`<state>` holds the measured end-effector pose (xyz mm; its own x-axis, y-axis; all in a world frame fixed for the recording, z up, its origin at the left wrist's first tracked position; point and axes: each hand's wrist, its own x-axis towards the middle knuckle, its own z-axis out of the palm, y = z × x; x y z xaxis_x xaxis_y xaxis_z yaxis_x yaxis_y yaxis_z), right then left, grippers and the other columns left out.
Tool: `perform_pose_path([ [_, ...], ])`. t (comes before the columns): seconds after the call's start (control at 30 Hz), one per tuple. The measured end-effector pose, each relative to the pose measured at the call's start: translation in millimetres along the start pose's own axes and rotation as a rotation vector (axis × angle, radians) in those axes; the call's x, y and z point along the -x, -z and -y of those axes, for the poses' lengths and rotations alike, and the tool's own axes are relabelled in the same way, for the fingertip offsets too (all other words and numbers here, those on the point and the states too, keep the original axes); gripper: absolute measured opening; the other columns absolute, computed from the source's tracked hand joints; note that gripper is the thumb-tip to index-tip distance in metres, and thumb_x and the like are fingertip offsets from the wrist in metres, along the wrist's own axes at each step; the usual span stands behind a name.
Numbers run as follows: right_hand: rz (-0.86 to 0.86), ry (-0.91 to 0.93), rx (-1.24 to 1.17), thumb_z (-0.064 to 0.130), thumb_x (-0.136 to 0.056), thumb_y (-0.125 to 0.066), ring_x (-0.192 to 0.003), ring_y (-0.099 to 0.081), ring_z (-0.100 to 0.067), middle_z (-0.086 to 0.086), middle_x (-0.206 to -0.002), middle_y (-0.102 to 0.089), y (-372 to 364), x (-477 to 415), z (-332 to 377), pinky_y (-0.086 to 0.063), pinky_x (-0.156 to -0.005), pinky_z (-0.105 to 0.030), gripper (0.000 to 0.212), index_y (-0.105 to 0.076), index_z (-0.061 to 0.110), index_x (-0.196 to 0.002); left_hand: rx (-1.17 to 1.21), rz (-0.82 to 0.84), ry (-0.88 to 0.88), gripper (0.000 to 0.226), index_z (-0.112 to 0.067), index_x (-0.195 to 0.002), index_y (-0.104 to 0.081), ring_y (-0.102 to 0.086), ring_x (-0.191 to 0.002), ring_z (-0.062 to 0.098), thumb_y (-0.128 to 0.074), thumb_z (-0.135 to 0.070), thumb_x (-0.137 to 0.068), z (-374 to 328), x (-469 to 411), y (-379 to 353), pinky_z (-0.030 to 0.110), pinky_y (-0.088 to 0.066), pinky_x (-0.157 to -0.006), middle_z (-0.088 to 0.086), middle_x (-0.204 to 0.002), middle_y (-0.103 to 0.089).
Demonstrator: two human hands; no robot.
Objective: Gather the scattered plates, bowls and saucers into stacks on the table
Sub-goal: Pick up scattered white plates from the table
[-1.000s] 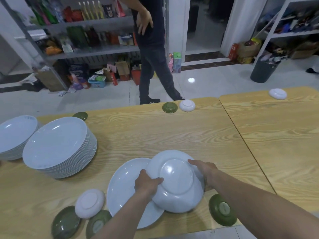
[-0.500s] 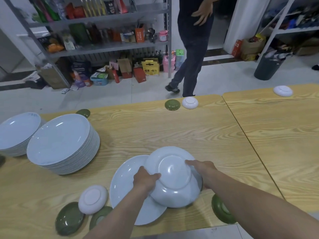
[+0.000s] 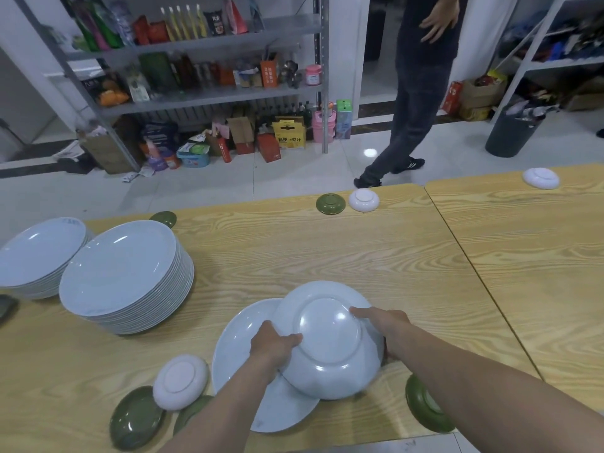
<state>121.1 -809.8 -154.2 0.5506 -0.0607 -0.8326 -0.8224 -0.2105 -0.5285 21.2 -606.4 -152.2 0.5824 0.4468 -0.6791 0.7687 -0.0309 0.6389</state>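
1. since a second earlier the bystander [image 3: 415, 103] had walked from mid-room to the right, while the upturned deep plate [image 3: 330, 348] had barely shifted between my hands.
2. at the left stood two stacks of white plates, the low stack [image 3: 39, 253] and the tall stack [image 3: 125, 273], pressed close together. i judged them the home for loose plates.
3. my left hand [image 3: 273, 346] gripped the upturned deep plate's left rim, thumb on top and fingers hidden beneath. my right hand [image 3: 382, 325] clasped its right rim. i judged two hands suited it because it was wide, slick and due for turning face up.
4. it leaned on the right half of the flat plate [image 3: 242, 348], near the front edge of the table [image 3: 294, 250].
5. counts:
   - two loose large plates.
   - three small white upturned bowls: the near bowl [image 3: 179, 382], the far bowl [image 3: 363, 200] and the right-table bowl [image 3: 541, 178].
   - five green saucers: the back-left saucer [image 3: 162, 219], the front-left saucer [image 3: 135, 416], the half-hidden saucer [image 3: 192, 416], the far saucer [image 3: 330, 204] and the front-right saucer [image 3: 425, 410].
   - a dark shape at the left edge, which i could not identify.
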Motion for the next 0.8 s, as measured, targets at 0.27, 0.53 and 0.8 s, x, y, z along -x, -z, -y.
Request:
perform_pose_path([
  [0.27,-0.121,0.091,-0.185,0.065,-0.073,-0.065,-0.100,-0.063,-0.034,-0.012,-0.114,-0.065,-19,19,21,-0.050,-0.096,-0.046,0.074,-0.060,0.008,-0.121,0.163,-0.017,-0.058,0.079,-0.023,-0.138,-0.037,-0.059,-0.108,0.028,-0.082,-0.022,-0.073,-15,9,24,0.050,-0.052,-0.093,0.001,-0.119,-0.057],
  [0.53,-0.058,0.287,-0.393,0.061,-0.075,-0.053,-0.074,-0.052,-0.029,-0.008,-0.093,-0.059,-52,78,83,-0.039,-0.059,-0.033,0.060,-0.057,0.014,-0.112,0.269,-0.080,-0.406,0.058,-0.028,-0.121,-0.036,-0.056,-0.095,0.015,-0.061,-0.008,-0.073,-77,50,74,0.037,-0.049,-0.084,-0.006,-0.109,-0.058],
  [0.8,0.060,0.429,-0.393,0.011,-0.094,-0.036,-0.058,-0.032,-0.018,-0.005,-0.069,-0.034,-111,127,113,-0.025,-0.054,-0.029,0.024,-0.039,0.013,-0.070,0.705,-0.101,-0.358,0.021,-0.007,-0.087,-0.062,-0.062,-0.073,0.004,-0.044,-0.015,-0.097,-95,54,169,0.025,-0.053,-0.067,-0.006,-0.087,-0.054],
])
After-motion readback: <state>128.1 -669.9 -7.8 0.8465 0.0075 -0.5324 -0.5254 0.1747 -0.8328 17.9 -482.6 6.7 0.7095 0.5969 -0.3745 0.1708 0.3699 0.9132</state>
